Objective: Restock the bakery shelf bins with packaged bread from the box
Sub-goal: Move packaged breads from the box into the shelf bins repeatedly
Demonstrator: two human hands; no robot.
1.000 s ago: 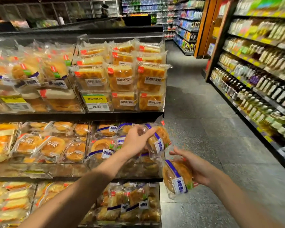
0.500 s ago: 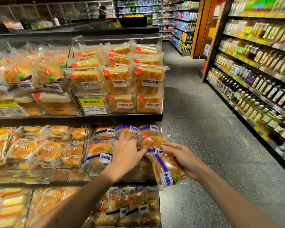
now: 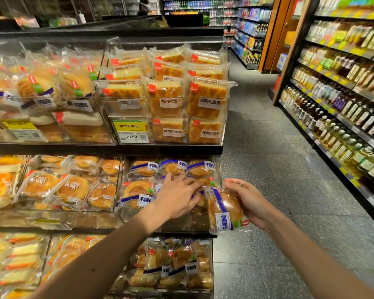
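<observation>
Head view: bakery shelving on L, aisle floor (image 3: 274, 160) on R. R hand (image 3: 249, 202) grips a packaged bread (image 3: 225, 209), clear wrap w/ blue band and white label; fingers curled round its right edge, pkg held upright just off the right end of the middle-tier bin (image 3: 188, 223). L hand (image 3: 177, 197) lies palm-down, fingers spread flat, on the packs inside that bin; pressing rather than pinching, nothing lifted in it. L fingertips nearly touch the held pkg's top-left corner. The bin holds more blue-band packs (image 3: 143, 169) at back and left. Upper tier: square cake slices (image 3: 205, 100) w/ red tags, stacked in rows; yellow price tag (image 3: 130, 131) reads 19.90. Lower tier: mixed bread packs (image 3: 177, 266), blurred. Bottle shelves (image 3: 341, 108) across the aisle. Supply box not in frame.
</observation>
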